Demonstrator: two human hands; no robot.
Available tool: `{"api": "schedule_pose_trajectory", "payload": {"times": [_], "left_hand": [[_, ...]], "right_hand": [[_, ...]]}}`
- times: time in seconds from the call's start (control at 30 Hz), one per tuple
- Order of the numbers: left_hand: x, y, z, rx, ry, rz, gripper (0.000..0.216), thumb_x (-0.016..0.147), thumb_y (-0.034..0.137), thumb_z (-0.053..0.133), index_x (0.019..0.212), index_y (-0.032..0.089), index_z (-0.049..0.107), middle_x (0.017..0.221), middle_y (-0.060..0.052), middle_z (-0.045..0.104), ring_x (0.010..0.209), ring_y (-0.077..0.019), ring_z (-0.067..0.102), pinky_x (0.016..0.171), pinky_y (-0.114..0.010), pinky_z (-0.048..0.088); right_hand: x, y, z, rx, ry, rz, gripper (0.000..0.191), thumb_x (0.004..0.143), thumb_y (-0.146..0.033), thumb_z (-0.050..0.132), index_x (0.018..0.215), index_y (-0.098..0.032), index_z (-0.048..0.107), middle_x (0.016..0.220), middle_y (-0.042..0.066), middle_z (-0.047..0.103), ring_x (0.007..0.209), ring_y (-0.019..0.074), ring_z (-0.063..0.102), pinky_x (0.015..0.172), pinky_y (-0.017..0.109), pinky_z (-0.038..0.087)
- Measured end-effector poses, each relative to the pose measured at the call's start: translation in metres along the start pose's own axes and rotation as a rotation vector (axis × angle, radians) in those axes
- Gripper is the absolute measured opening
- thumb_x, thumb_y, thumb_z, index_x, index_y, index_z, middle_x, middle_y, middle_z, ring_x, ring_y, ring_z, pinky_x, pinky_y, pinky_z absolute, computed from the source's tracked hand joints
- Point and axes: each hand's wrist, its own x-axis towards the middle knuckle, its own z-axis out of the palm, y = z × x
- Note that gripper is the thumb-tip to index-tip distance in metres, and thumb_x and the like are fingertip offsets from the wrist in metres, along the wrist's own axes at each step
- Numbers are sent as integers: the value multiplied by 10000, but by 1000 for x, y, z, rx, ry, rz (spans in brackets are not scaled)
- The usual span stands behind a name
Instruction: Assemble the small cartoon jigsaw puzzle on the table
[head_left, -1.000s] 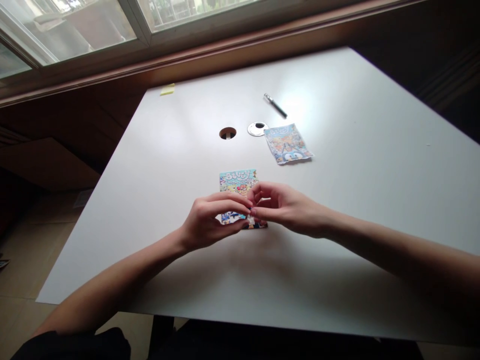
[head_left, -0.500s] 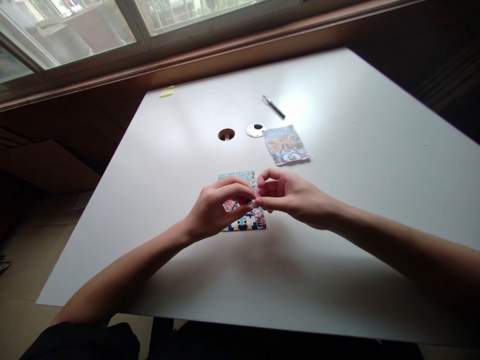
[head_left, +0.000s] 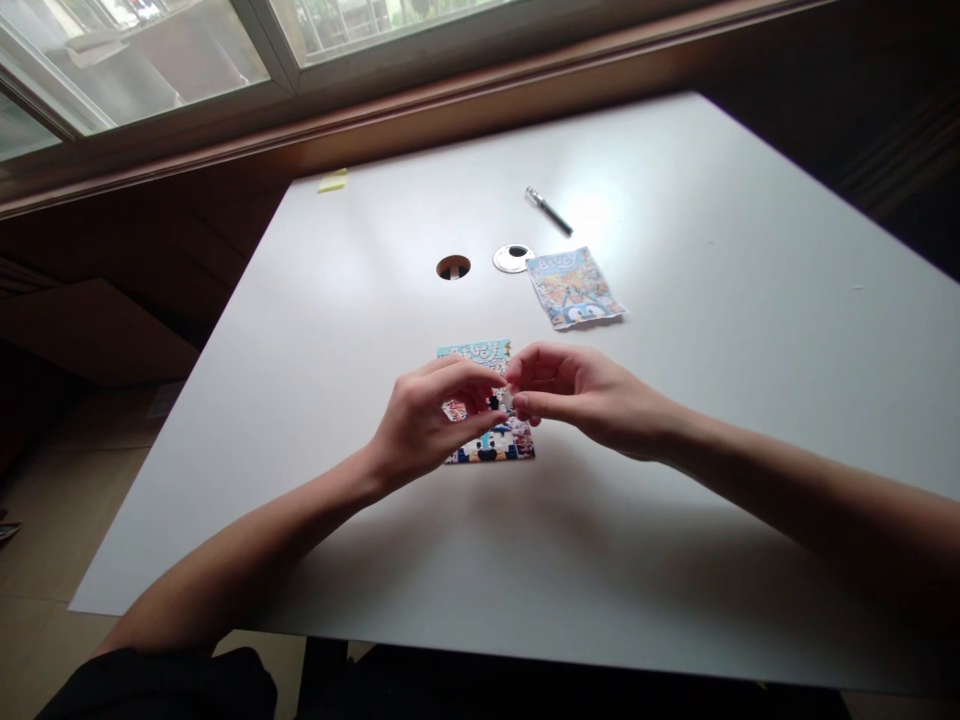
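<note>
A small colourful cartoon jigsaw (head_left: pixel 495 445) lies flat on the white table (head_left: pixel 675 400), half hidden under my hands. My left hand (head_left: pixel 424 425) hovers over its left half with thumb and fingers pinched. My right hand (head_left: pixel 581 395) comes in from the right, fingers curled, its fingertips meeting those of the left hand above the puzzle's middle. Between the fingertips is a tiny pale piece (head_left: pixel 508 399), too small to make out clearly.
A second colourful printed sheet (head_left: pixel 574 288) lies farther back to the right. Beside it are a round metal cap (head_left: pixel 514 258) and an open cable hole (head_left: pixel 454 267). A pen (head_left: pixel 550 211) and a yellow sticky note (head_left: pixel 333 181) lie near the far edge under the window.
Both hands have lifted slightly off the puzzle's near edge and moved toward its middle, uncovering its lower part. The fingertips stay pinched together.
</note>
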Motion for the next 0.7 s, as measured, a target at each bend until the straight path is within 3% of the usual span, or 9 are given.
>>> {"api": "schedule_pose_trajectory", "payload": {"times": [0.13, 0.37, 0.7], "left_hand": [[-2, 1, -4, -29, -6, -33, 209, 822, 223, 760, 1011, 154, 704, 927, -80, 661, 773, -137, 641, 726, -281, 596], [-15, 4, -4, -127, -18, -114, 177, 819, 234, 764, 954, 142, 697, 914, -73, 653, 796, -137, 650, 721, -265, 613], [-34, -5, -1, -319, 56, -195, 209, 773, 151, 795, 956, 134, 694, 931, -58, 653, 835, -124, 658, 784, -248, 619]], "right_hand": [[0, 3, 2, -136, 46, -13, 191, 819, -319, 751, 900, -177, 653, 839, 27, 696, 767, 160, 643, 691, 300, 520], [-4, 11, 9, -623, 82, -130, 105, 861, -292, 659, 847, -204, 714, 713, 1, 681, 615, 140, 604, 573, 264, 479], [-1, 22, 14, -765, 52, -302, 77, 845, -184, 629, 819, -197, 701, 719, -5, 660, 598, 108, 557, 577, 226, 452]]}}
